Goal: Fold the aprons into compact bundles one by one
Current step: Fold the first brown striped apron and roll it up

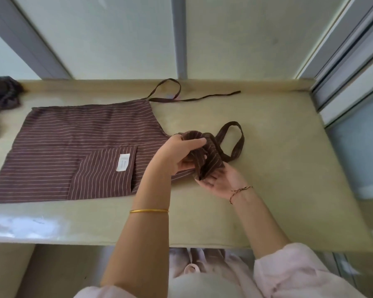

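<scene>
Apron (73, 151): brown, thin pale stripes; white label (123, 162) left of the hands. Counter (278, 168) under them: pale olive-beige.

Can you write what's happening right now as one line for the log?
step: folding bib end | left hand: grips bunched bib | right hand: palm up under bib | striped apron: skirt flat on table | neck loop: loose

Pale pink rolled sleeves (289, 267), gold bangle (148, 210), dark thread bracelet (239, 191).
</scene>
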`<state>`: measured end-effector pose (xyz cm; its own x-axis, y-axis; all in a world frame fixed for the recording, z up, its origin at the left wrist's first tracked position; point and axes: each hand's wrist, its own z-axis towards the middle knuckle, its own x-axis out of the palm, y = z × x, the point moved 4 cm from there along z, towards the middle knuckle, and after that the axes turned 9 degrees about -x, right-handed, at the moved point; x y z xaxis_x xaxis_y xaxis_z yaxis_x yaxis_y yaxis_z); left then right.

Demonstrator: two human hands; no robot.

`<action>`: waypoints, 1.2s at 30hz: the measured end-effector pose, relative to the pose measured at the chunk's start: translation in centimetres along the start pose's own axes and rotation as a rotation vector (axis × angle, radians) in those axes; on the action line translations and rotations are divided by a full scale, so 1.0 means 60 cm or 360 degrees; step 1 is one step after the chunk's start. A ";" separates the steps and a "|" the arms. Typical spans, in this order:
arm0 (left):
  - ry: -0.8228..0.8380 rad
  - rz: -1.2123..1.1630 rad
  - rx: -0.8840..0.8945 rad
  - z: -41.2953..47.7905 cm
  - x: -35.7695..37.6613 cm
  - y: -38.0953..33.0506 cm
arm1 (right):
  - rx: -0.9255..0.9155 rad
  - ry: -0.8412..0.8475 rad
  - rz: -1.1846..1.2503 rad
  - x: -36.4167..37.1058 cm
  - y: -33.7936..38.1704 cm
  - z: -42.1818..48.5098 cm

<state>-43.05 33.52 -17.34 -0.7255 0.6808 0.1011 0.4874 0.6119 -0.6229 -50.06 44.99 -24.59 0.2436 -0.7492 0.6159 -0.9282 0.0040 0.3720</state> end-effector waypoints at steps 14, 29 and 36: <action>-0.0165 0.1038 -0.0055 -0.042 0.051 -0.031 | -0.1062 -0.0690 -0.3272 0.015 0.135 -0.005; -0.0539 0.1295 0.0385 0.052 0.072 -0.025 | -0.1223 -0.0794 -0.1687 -0.067 0.138 -0.019; -0.0364 0.2304 0.0489 0.084 0.115 0.030 | -0.0978 -0.0819 -0.2476 -0.068 0.105 -0.004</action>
<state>-49.63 37.28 -21.70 0.2114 0.5133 -0.8318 0.7338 -0.6455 -0.2119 -56.81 48.21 -24.59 0.5060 -0.4134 -0.7570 0.3246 -0.7219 0.6112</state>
